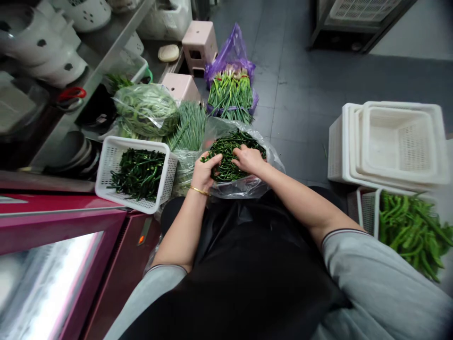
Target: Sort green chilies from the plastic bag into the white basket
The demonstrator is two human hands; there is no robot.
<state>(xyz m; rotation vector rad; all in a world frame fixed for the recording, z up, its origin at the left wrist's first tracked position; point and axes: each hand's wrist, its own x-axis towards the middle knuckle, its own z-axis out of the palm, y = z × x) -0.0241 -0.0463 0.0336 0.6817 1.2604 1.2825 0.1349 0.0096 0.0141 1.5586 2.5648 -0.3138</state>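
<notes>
An open clear plastic bag (274, 158) full of thin dark green stems (228, 146) lies in front of my body. My left hand (205, 171), with a gold bracelet at the wrist, is closed round a few green stems at the bag's left side. My right hand (248, 159) reaches into the bag from the right, its fingers bent down among the stems; whether they grip any is hidden. Left of the bag, a white basket (136, 145) holds cut dark green pieces (139, 172).
Behind the bag lie long green stalks (189, 125) and a purple bag (234, 45) of scallions. Pink stools (200, 40) stand beyond. Stacked white baskets (398, 141) and green peppers (412, 231) are at right. A shelf (95, 80) and a red cabinet (116, 264) flank the left.
</notes>
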